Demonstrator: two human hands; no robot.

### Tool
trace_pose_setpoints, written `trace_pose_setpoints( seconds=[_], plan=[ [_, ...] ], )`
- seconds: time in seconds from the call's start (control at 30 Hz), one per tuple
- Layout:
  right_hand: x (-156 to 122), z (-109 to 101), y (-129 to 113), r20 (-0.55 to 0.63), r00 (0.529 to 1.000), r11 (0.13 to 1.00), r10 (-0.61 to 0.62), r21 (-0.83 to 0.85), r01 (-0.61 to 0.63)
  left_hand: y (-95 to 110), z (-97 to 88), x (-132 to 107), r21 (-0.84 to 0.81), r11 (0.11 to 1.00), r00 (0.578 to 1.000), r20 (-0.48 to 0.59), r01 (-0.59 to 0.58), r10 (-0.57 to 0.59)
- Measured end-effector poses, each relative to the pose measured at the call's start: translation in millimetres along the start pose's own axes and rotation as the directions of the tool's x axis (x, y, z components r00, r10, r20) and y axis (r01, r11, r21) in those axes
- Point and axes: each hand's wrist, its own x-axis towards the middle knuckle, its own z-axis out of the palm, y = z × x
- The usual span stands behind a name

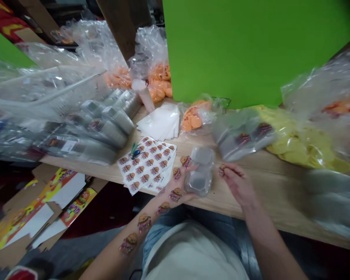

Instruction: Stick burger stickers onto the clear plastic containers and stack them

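Note:
My left hand (177, 186) holds a small clear plastic clamshell case (200, 171) over the table edge, fingers wrapped under it. Several burger stickers are stuck along my left forearm (144, 221) and on the back of that hand. My right hand (235, 179) is just right of the case, its fingertips pinched on a small burger sticker (222, 168). A sheet of burger stickers (147, 163) lies on the wooden table (265, 182) to the left of my hands, with a small green and blue object (134, 151) on it.
Clear bags of plastic cases (84, 124) are stacked at the left. White paper squares (160, 122), bags of orange discs (160, 83), a bag of yellow pieces (297, 140) and a bag of cases (242, 136) lie behind. A green panel (251, 50) stands at the back. Printed cardboard (41, 210) lies on the floor.

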Motion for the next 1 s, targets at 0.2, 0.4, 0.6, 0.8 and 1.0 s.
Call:
trace_pose_setpoints(
  seconds=[0.2, 0.4, 0.6, 0.8, 1.0],
  plan=[
    [-17, 11, -43, 0.051, 0.981, 0.850, -0.186, -0.493, 0.187, -3, 4.8, 0, 0.037, 0.996, 0.996, -0.032, -0.087, 0.088],
    [-24, 44, -29, -0.001, 1.000, 0.881, 0.009, -0.472, -0.008, -15, 16.8, -5, -0.040, 0.955, 0.949, -0.136, -0.293, 0.285],
    [-21, 53, -19, 0.031, 0.999, 0.873, 0.045, -0.487, -0.024, -24, 18.0, -5, -0.125, 0.904, 0.909, -0.147, -0.409, 0.391],
    [-14, 50, -21, 0.123, 0.990, 0.822, 0.075, -0.569, 0.009, -20, 15.8, -3, -0.137, 0.905, 0.911, -0.157, -0.403, 0.382],
    [-13, 52, -23, 0.173, 0.983, 0.790, 0.063, -0.610, 0.057, -20, 15.1, -2, -0.122, 0.908, 0.913, -0.130, -0.401, 0.386]
  ],
)
